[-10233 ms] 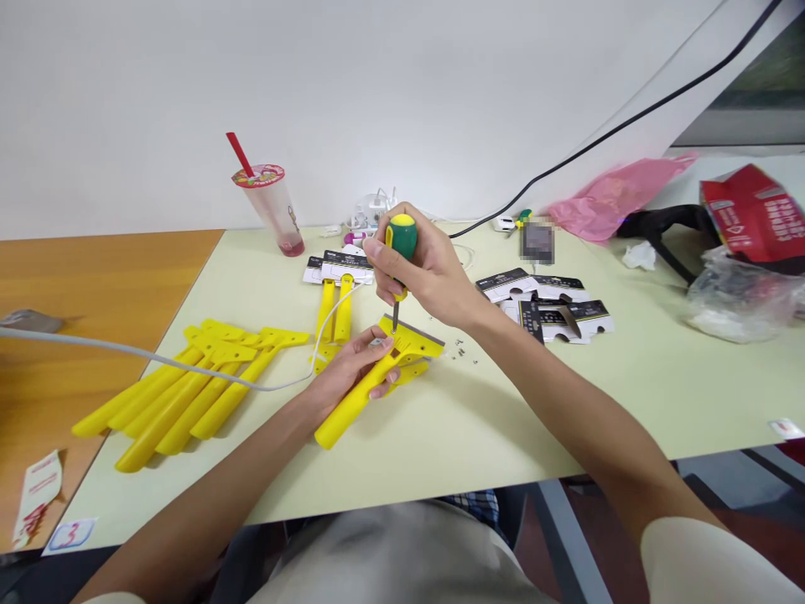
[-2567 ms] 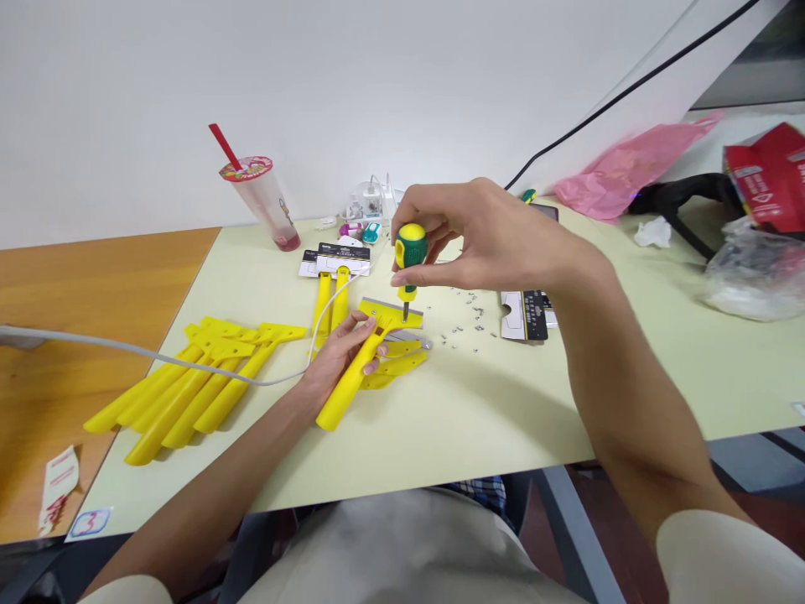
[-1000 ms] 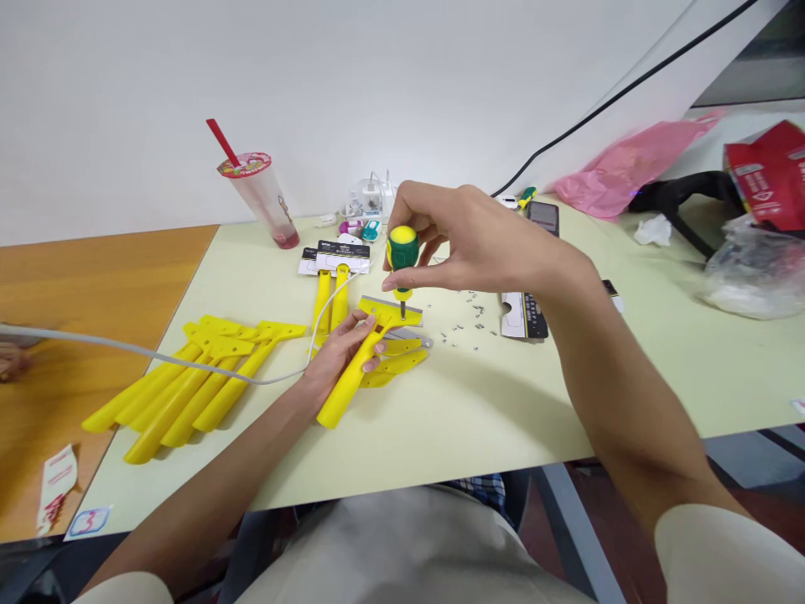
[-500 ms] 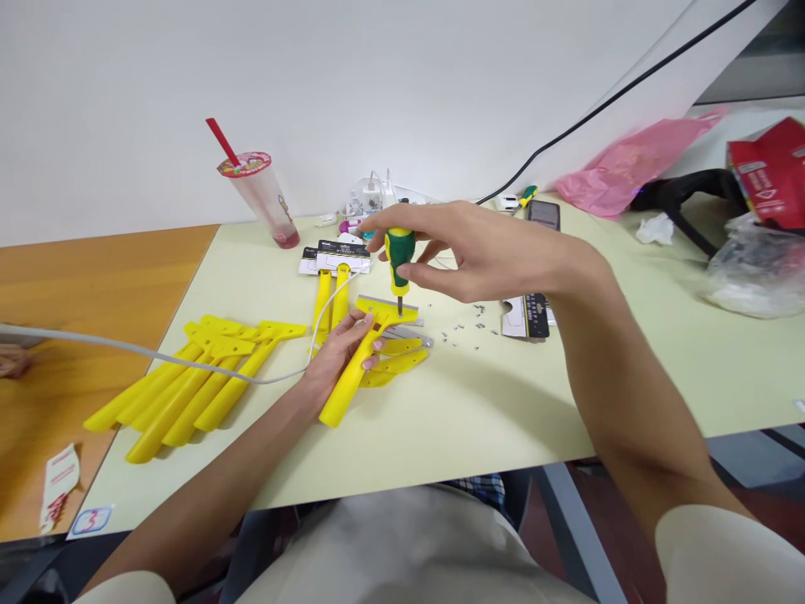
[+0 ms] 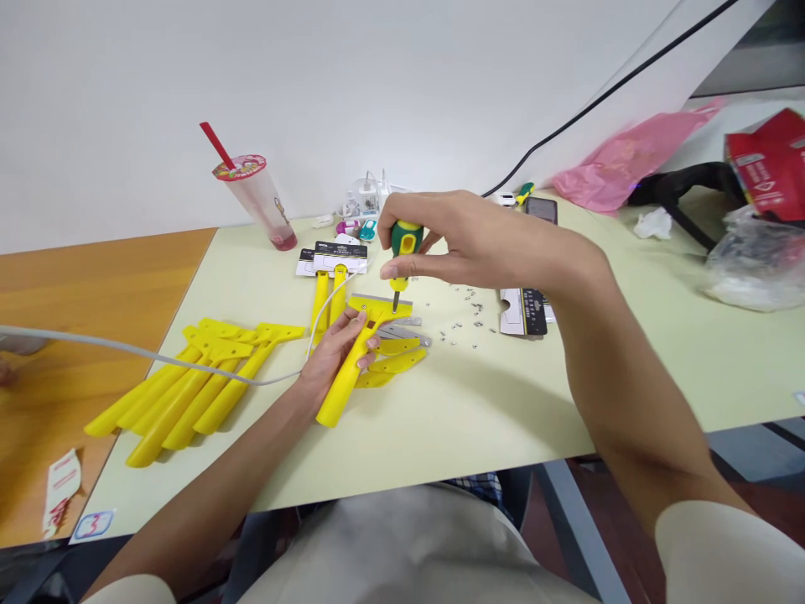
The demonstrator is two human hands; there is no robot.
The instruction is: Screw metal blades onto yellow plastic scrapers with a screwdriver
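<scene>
Yellow plastic T-shaped scraper (image 5: 343,379) gripped by left hand (image 5: 329,352); at its one o'clock, upright green-and-yellow-handled screwdriver (image 5: 407,241) pinched by right hand (image 5: 465,236)!

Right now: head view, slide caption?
Left hand holds a yellow scraper; right hand holds a green-and-yellow screwdriver to its head, small metal parts nearby.

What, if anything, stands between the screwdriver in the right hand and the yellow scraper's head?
Nothing visible: the screwdriver in the right hand has its tip at the head of the yellow scraper, which the left hand holds. The pale cable curves past on the left.
</scene>
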